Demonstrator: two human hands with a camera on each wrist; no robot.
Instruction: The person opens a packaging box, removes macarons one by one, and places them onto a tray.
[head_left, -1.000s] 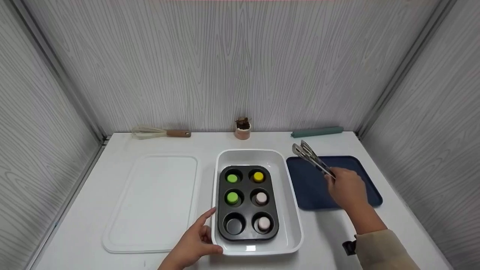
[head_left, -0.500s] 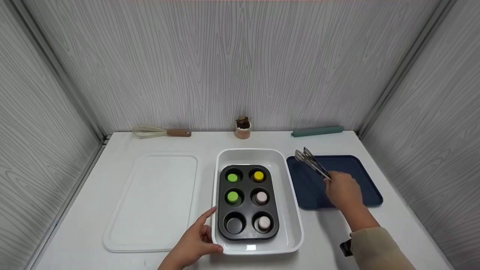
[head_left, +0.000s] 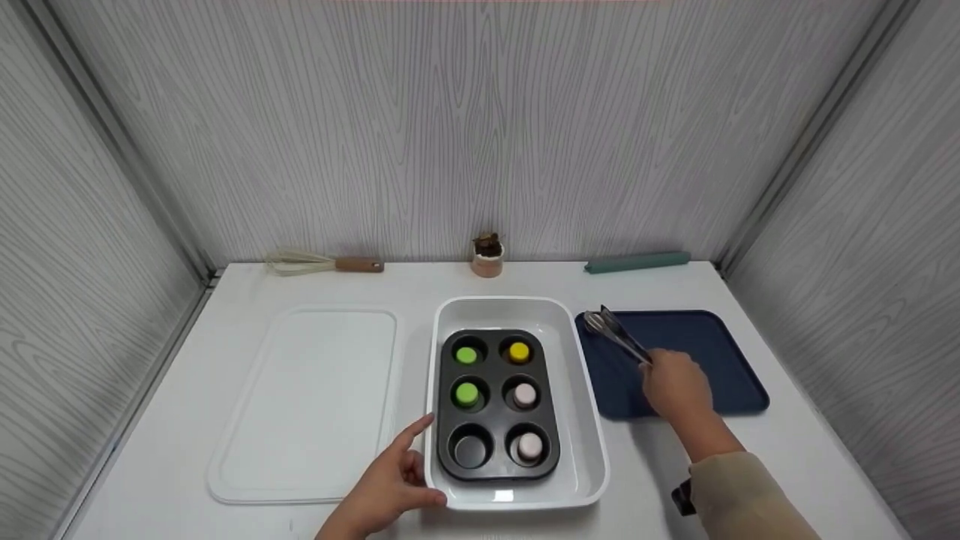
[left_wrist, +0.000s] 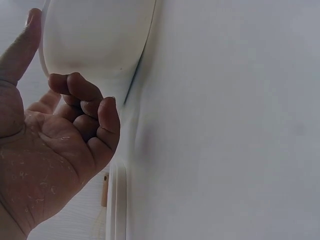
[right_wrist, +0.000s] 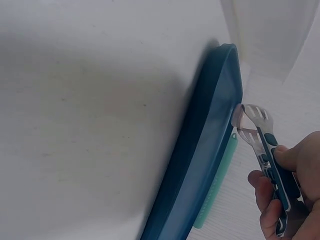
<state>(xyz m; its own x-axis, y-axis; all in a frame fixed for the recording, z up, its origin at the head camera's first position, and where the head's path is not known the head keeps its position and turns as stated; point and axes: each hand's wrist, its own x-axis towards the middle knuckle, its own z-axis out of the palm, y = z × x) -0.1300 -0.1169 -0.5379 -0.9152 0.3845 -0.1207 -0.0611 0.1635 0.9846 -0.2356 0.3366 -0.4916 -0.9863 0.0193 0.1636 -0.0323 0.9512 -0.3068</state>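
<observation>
My right hand (head_left: 677,384) grips metal tongs (head_left: 616,334) with dark handles, their tips over the far left corner of the navy tray (head_left: 701,382). In the right wrist view a pale pinkish piece (right_wrist: 237,116) shows at the tong tips; I cannot tell whether they squeeze it. The index fingertip and thumb of my left hand (head_left: 384,484) touch the near left corner of a white bin (head_left: 581,442), its other fingers curled. A dark muffin tin (head_left: 496,465) stands in that bin. Its cups hold green, yellow and pale pink round pieces; the near left cup is bare.
A white lid-like board (head_left: 307,405) lies left of the bin. Along the back edge are a whisk (head_left: 326,264), a small potted plant (head_left: 487,259) and a green rod (head_left: 637,262). Panel walls enclose the table at the back and both sides.
My right hand has come nearer and slightly left, and the tong tips have dropped from beyond the navy tray to its far left corner. The left hand and the muffin tin stay put.
</observation>
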